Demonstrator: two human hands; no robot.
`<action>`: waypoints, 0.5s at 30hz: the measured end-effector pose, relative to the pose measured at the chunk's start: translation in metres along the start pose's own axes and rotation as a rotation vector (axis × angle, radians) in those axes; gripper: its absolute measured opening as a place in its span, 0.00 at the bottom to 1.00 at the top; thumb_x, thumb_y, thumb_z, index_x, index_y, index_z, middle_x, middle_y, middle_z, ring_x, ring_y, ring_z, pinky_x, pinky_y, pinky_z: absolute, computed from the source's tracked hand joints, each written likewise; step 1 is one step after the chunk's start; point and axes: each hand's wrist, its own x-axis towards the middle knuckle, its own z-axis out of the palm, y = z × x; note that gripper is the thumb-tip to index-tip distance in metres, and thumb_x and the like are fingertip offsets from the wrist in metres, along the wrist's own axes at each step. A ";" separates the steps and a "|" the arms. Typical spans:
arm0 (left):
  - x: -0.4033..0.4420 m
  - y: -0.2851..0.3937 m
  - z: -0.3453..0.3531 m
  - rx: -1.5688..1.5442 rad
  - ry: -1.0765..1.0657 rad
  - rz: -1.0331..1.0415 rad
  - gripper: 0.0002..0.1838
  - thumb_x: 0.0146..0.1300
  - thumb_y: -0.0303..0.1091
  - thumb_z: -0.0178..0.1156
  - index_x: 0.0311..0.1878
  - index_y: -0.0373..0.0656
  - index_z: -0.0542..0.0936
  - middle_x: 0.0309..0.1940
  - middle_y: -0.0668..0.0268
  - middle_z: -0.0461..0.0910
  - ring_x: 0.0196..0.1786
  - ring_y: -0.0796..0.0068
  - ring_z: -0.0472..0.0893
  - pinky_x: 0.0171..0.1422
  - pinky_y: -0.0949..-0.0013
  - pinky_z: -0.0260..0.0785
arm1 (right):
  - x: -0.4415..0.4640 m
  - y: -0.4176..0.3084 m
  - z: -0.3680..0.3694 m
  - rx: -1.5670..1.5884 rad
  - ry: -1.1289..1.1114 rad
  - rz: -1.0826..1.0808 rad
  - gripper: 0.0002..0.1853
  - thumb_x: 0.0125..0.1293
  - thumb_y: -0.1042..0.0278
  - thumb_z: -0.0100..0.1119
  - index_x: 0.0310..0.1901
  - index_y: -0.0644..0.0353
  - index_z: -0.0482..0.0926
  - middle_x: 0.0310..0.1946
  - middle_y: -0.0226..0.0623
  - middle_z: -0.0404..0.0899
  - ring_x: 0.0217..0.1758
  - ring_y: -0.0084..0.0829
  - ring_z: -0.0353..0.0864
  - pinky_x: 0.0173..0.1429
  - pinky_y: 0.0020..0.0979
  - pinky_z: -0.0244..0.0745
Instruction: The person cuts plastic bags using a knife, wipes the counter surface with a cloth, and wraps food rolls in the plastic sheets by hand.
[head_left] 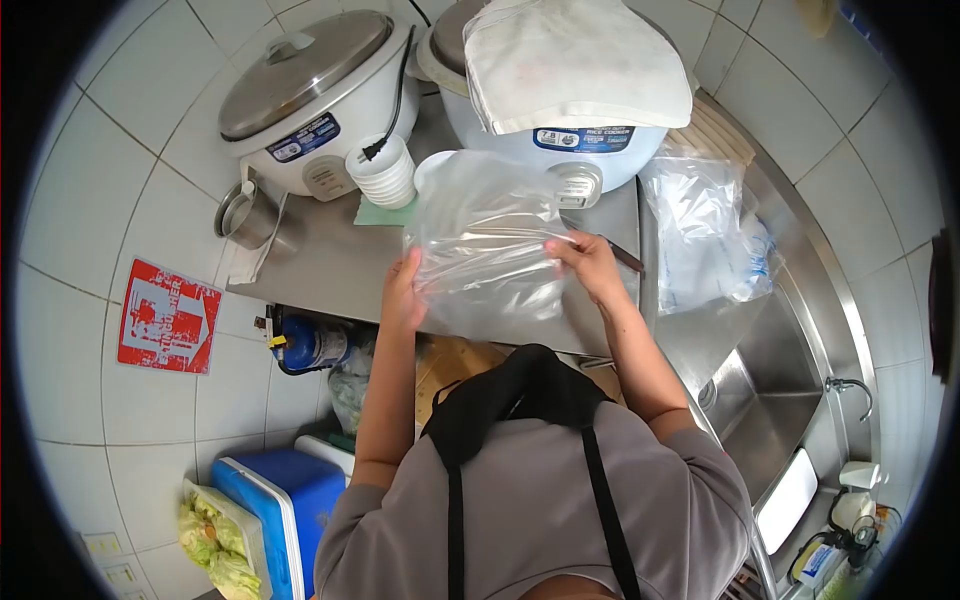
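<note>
Steel counter (335, 250), ctr frame. L hand (403, 287) and R hand (588, 263) pinch opp. sides of appar. plastic bag (490, 240), somewhat blurred. Rice cooker (315, 100) upper L; white cloth (575, 65) upper ctr.

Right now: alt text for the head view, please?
A person's left hand and right hand hold a clear plastic bag over a stainless-steel counter. Beyond stand one rice cooker and a second rice cooker topped with a white cloth; stacked white cups sit before the first.
</note>
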 end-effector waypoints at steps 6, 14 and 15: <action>0.027 -0.012 0.005 0.160 0.049 -0.023 0.09 0.64 0.38 0.62 0.37 0.45 0.76 0.26 0.77 0.73 0.25 0.88 0.67 0.28 0.80 0.58 | -0.007 0.021 -0.049 -0.208 0.362 -0.018 0.15 0.68 0.62 0.55 0.30 0.66 0.80 0.17 0.31 0.75 0.17 0.21 0.73 0.22 0.24 0.68; 0.094 -0.049 -0.038 0.860 0.265 0.442 0.09 0.64 0.34 0.59 0.37 0.39 0.72 0.25 0.71 0.73 0.24 0.83 0.69 0.27 0.76 0.64 | -0.047 0.012 -0.129 0.039 0.570 -0.208 0.13 0.64 0.76 0.47 0.47 0.64 0.77 0.26 0.34 0.77 0.22 0.22 0.74 0.26 0.26 0.73; 0.089 -0.041 -0.027 0.800 0.289 0.347 0.09 0.65 0.34 0.58 0.39 0.39 0.70 0.26 0.70 0.73 0.24 0.82 0.70 0.29 0.75 0.67 | -0.062 -0.016 -0.126 0.073 0.747 -0.299 0.15 0.62 0.77 0.47 0.49 0.64 0.77 0.27 0.33 0.75 0.23 0.22 0.73 0.28 0.26 0.74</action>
